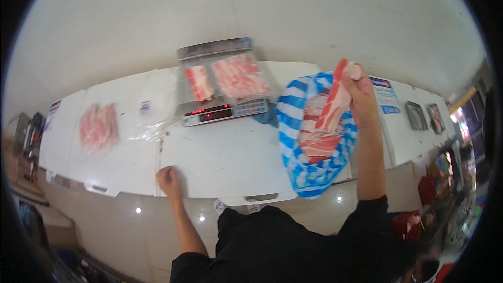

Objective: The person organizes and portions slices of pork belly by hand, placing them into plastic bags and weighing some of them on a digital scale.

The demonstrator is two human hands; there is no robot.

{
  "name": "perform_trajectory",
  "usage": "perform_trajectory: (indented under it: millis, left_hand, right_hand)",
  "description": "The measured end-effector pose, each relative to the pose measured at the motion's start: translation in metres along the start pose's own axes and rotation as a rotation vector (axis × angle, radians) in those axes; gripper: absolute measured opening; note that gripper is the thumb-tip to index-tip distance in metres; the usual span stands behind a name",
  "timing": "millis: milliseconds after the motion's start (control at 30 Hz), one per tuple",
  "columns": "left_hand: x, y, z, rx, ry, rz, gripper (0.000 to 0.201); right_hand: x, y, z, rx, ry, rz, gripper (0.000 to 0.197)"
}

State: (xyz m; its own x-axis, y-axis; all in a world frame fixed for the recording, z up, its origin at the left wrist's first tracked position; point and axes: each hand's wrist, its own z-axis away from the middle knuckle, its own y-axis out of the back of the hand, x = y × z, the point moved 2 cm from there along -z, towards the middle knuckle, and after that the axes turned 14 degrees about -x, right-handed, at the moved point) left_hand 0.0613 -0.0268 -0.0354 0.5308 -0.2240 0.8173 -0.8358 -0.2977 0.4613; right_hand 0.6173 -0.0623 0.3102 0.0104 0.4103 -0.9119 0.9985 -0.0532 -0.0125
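My right hand (pixel 362 99) is raised at the right, its fingers closed on the upper end of a long slice of pork belly (pixel 333 106). The slice hangs over a blue-and-white striped plastic bag (pixel 291 126), which lies open with a pile of more pork belly slices (pixel 320 147) in it. Low at the table's front edge, my left hand (pixel 168 180) is curled in a loose fist with nothing visible in it. A digital scale (pixel 208 117) stands behind, bearing a short stack of pork belly (pixel 199 83) and a bagged portion of slices (pixel 241 76).
A clear-bagged portion of meat (pixel 98 126) lies at the left of the white table (pixel 220 162), near a small label (pixel 145 106) and clear plastic (pixel 144 130). A blue cloth (pixel 266 115) touches the scale's right side. Two dark items, one a tray (pixel 416 116), lie far right.
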Motion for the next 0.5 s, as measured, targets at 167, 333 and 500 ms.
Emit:
perform_trajectory:
  millis: [167,333,500]
  left_hand:
    - [0.008,0.007,0.002,0.016,-0.014,-0.135,0.006]
    - [0.006,0.012,0.006,-0.010,0.012,-0.117,0.005]
    - [0.016,0.012,-0.005,-0.010,-0.053,-0.085,0.005]
  right_hand:
    - [0.053,-0.124,-0.069,-0.291,-0.189,0.016,0.043]
    - [0.156,-0.213,-0.170,-0.455,-0.329,-0.053,0.041]
    - [0.258,-0.253,-0.231,-0.366,-0.417,0.375,0.046]
